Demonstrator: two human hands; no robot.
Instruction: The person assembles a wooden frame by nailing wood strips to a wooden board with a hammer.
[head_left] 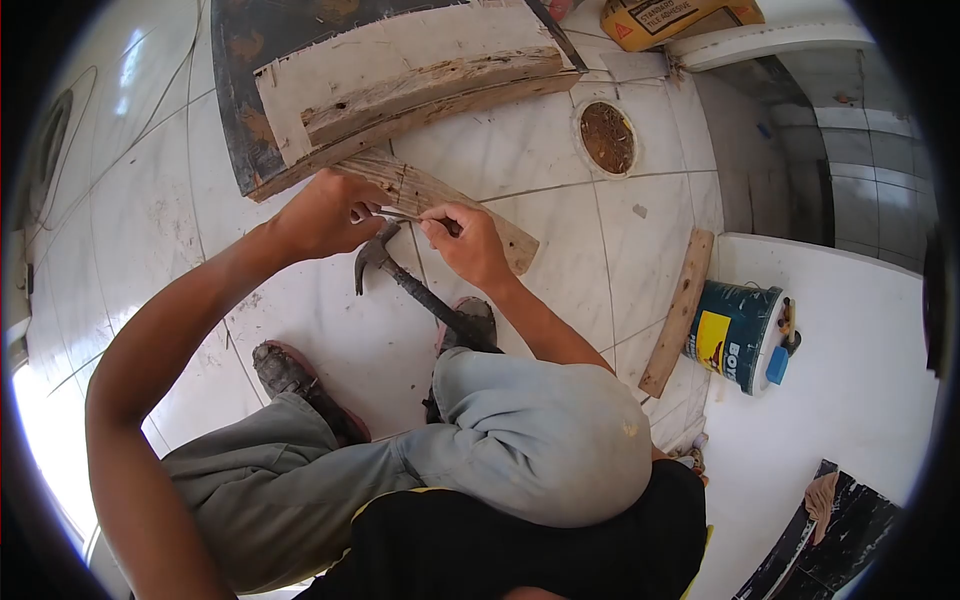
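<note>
Pinched between the fingertips of both hands is a thin, dark, nail-like piece (402,215), too small to make out fully. My left hand (328,212) is closed on one end, with its fingers curled. On the other end, my right hand (466,240) is closed too. Just below them a claw hammer (410,283) leans with its head up and its dark handle running down to my knee. A worn wooden board (500,228) lies on the floor behind my hands, its far end against a larger dark panel (236,110) edged with rough, splintered wood (440,98).
White tiles (545,290) cover the floor. A round drain hole with debris (607,138) is at upper right, near a yellow tile adhesive bag (655,22). On the right are a wooden strip (680,315), a dark green bucket (730,335) and a black board with a cloth (835,535).
</note>
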